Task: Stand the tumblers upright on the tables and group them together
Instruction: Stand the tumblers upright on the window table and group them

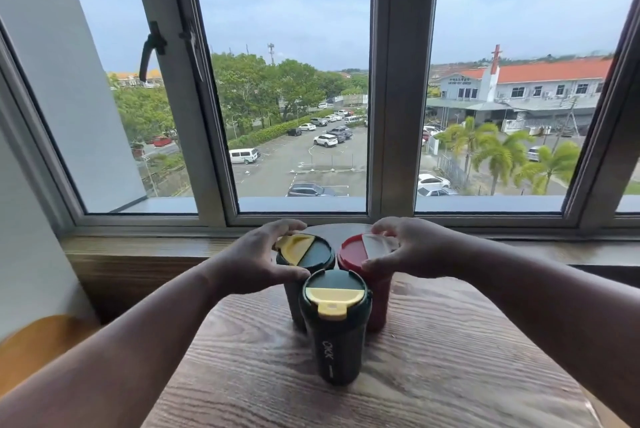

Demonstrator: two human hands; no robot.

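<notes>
Three tumblers stand upright and touching in a tight cluster on the wooden table (pixel 450 358). The nearest is dark green with a yellow flip lid (pixel 334 327). Behind it on the left stands a second dark green tumbler with a yellow lid (pixel 308 254), and my left hand (pixel 259 261) curls around its top, thumb at the near side. On the right stands a red tumbler with a pale lid flap (pixel 356 251), and my right hand (pixel 412 247) grips its top from the right. The lower bodies of the back two are mostly hidden.
A wooden window sill (pixel 138 247) runs along just behind the table, with a large window (pixel 301 116) above it. A yellow-orange chair back (pixel 38 348) shows at the lower left. The table's left edge falls off near my left forearm.
</notes>
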